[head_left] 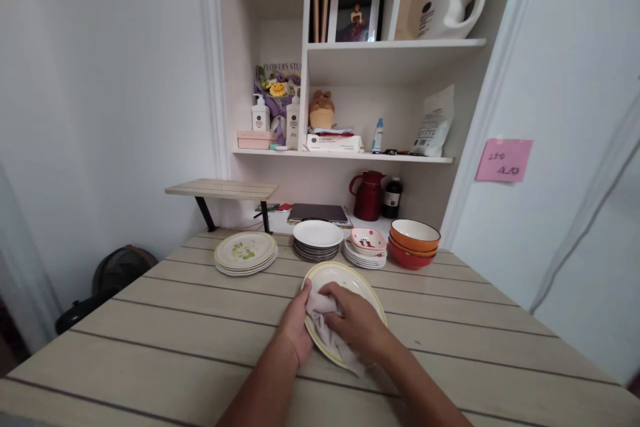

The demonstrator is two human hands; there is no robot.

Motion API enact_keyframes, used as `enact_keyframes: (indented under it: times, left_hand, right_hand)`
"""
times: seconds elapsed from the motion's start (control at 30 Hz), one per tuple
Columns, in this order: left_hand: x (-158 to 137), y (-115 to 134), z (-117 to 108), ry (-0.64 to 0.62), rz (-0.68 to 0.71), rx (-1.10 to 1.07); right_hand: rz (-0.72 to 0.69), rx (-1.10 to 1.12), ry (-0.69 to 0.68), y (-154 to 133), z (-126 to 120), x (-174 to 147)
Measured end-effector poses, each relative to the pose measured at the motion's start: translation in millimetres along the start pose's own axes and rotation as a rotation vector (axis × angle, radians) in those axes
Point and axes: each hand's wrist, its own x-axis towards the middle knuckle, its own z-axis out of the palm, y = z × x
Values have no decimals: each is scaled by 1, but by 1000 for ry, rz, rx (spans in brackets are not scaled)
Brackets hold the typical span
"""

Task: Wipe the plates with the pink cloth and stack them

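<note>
A cream plate with a yellow rim (334, 271) is tilted above the slatted table. My left hand (298, 325) grips its left edge, thumb up along the rim. In my right hand (356, 319) a pale greyish-pink cloth (321, 310) is bunched and pressed against the plate's face. One end of the cloth hangs down over the lower rim. The cloth and my right hand cover much of the plate's middle.
Behind the plate stand a stack of patterned plates (247, 250), white-topped plates (318, 235), small dishes (367, 241) and orange and red bowls (414, 244). A small raised shelf (223, 189) stands at the back left. Further back is a red jug (369, 197).
</note>
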Motion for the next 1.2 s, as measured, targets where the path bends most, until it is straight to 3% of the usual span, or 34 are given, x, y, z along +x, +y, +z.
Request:
enact_keyframes:
  times: [0.2, 0.37, 0.57, 0.73, 0.97, 1.2]
  left_hand:
    - [0, -1, 1, -7, 18, -2]
    - [-2, -2, 2, -9, -7, 5]
    - [-4, -2, 1, -7, -19, 8]
    - [0, -1, 0, 19, -3, 12]
    - [2, -2, 0, 5, 21, 8]
    - [-1, -2, -1, -10, -21, 0]
  right_hand:
    - [129, -127, 112, 17, -5, 10]
    - [215, -206, 58, 30, -20, 1]
    - [106, -176, -100, 19, -23, -14]
    - [22, -91, -58, 4, -7, -5]
    - [119, -139, 97, 14, -5, 11]
    - [233, -240, 2, 34, -27, -8]
